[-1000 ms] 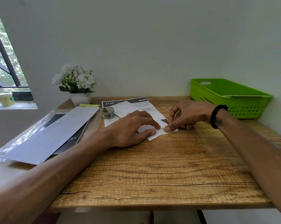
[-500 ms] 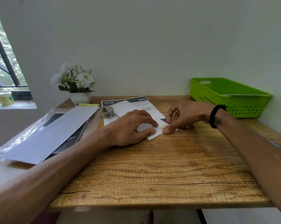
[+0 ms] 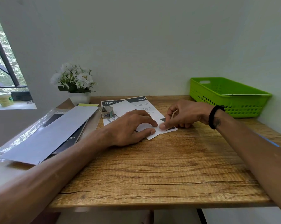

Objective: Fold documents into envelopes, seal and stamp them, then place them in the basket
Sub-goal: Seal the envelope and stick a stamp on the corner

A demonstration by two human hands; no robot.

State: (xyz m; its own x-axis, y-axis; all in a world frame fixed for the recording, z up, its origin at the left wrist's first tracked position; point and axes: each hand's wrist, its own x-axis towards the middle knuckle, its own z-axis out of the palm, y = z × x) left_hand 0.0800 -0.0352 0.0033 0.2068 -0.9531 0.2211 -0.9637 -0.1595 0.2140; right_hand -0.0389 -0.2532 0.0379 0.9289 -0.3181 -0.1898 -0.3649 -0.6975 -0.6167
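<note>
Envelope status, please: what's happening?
Left hand flat on envelope. Right hand presses its near corner. Basket waits right; nothing blocking.

Setting: a small home or office writing corner. A wood-grain bench [image 3: 160,167] is set against a plain pale wall [image 3: 144,46]; a barred window [image 3: 2,62] is seen at left. A potted white-flower plant [image 3: 75,83], printed paperwork [image 3: 125,102] and a green plastic basket [image 3: 225,97] are noted.

"2720" in white on dark header of printed doc [image 3: 125,103], 12 o'clock; smaller print on doc too blurred to read.
</note>
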